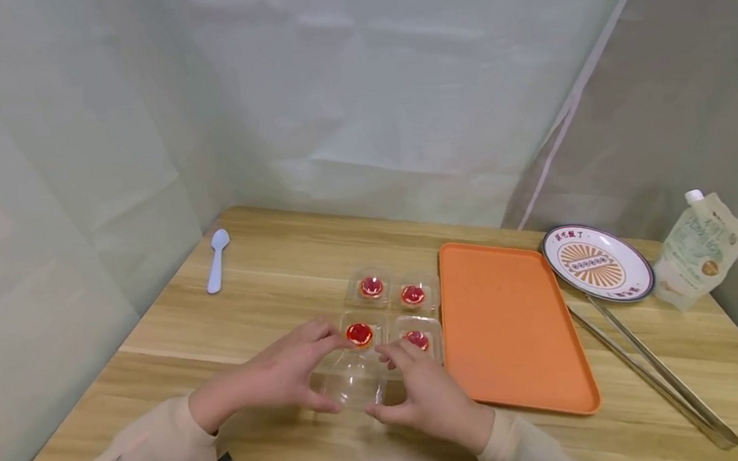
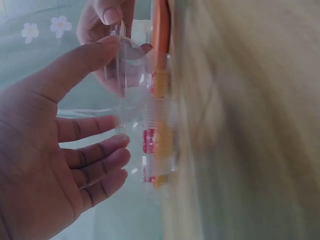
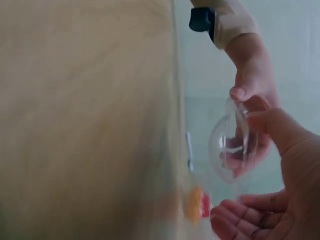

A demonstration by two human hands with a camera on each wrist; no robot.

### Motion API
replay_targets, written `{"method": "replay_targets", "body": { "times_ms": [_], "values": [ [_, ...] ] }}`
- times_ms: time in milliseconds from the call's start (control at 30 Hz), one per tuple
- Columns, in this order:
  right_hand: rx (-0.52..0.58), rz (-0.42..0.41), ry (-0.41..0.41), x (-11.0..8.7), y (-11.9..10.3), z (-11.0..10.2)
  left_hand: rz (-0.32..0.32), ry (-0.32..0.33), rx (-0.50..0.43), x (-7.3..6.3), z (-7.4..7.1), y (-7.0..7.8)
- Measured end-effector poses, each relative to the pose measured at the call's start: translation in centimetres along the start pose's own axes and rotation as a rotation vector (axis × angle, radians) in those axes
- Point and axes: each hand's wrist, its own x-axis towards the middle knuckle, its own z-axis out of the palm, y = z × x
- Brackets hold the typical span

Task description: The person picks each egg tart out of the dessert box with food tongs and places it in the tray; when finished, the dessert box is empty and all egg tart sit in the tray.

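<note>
A clear domed plastic lid (image 1: 354, 382) is held slightly tilted between two hands, above the table and near the front row of tarts. My left hand (image 1: 289, 369) grips its left side, thumb on the near edge and index finger farther along; the other fingers spread loosely in the left wrist view. My right hand (image 1: 429, 393) holds the opposite side with thumb and fingers. Just beyond the lid, a red-topped tart (image 1: 359, 334) sits in a clear plastic box (image 1: 380, 325). Another tart (image 1: 416, 340) lies behind the right fingers, partly covered. Two more tarts (image 1: 371, 287) sit in boxes behind.
An orange tray (image 1: 511, 320) lies right of the boxes. Beyond it are a patterned plate (image 1: 599, 263), metal tongs (image 1: 665, 380) and a spouted pouch (image 1: 700, 249). A pale blue spoon (image 1: 216, 262) lies at the far left. Fabric walls (image 1: 364, 99) surround the table.
</note>
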Motion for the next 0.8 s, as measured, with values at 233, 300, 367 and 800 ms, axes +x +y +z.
{"method": "replay_targets", "body": {
  "times_ms": [233,300,367,800],
  "values": [
    [-0.214,-0.041,-0.038,0.4,-0.6,0.8,-0.008,-0.030,0.069,-0.5,0.8,-0.6],
    [-0.249,-0.045,-0.041,0.5,-0.6,0.9,-0.008,-0.034,0.072,-0.6,1.0,-0.8],
    [-0.276,-0.044,-0.046,0.6,-0.7,1.0,-0.008,-0.040,0.079,-0.6,1.1,-0.9],
    [-0.361,-0.033,-0.073,0.9,-0.9,0.9,0.006,-0.040,0.127,-1.0,1.2,-1.0]
  ]
}}
